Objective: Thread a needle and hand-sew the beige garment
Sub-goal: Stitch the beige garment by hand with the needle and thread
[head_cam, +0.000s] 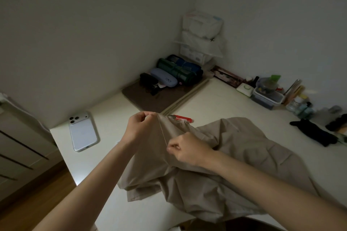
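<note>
Far left of the beige cloth garment [244, 155], off the bench, stands one grey cabinet with dark slot drawers [18, 146] over a brown wooden floor [37, 193]. On the cream bench [216, 97], left of the garment, lies one white smartphone [83, 133], camera side up. Two bare hands work at the garment's left edge. The left hand [139, 124] is raised at its upper corner, its grip closed in a pinch on the cloth. One pale taut line [162, 131] runs down from there to the right hand [185, 151]; I cannot tell whether it is thread or a fold. The right hand's grip pinches the cloth at the line's lower end. Just behind the garment one red-handled tool [183, 118] peeks out. Farther behind lies one brown mat [150, 101] carrying two cases, one black [148, 79] and one lavender glasses case [164, 79]. The garment itself lies crumpled on the bench, spilling over the near edge. In the wall corner behind it stands one white stack of drawers [201, 37]. Right of the garment lies one black fabric piece [313, 132]. The walls are plain white and the room is dim.
</note>
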Action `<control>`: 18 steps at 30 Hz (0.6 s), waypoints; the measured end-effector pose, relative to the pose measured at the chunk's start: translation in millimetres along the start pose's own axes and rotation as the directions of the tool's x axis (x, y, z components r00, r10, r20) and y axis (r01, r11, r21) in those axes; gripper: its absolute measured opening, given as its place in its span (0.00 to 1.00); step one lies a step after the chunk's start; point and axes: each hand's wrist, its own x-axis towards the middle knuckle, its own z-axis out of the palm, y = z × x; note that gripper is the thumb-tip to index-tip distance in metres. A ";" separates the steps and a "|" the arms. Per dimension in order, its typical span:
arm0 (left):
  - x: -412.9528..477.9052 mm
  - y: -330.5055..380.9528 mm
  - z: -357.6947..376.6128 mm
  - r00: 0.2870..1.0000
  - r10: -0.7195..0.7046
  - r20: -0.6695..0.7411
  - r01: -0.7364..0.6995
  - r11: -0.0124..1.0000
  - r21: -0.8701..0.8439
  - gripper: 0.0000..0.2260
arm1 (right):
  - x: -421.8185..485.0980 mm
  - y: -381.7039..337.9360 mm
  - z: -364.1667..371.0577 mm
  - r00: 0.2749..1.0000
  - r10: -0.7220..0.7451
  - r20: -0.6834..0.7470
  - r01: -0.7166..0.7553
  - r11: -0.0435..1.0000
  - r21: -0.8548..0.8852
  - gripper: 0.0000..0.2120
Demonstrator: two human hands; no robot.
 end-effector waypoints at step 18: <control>-1.2 0.4 1.0 0.994 -0.013 0.104 0.010 0.999 0.030 0.08 | 36.3 -13.5 -29.9 0.967 0.159 -0.199 -0.111 0.966 0.232 0.09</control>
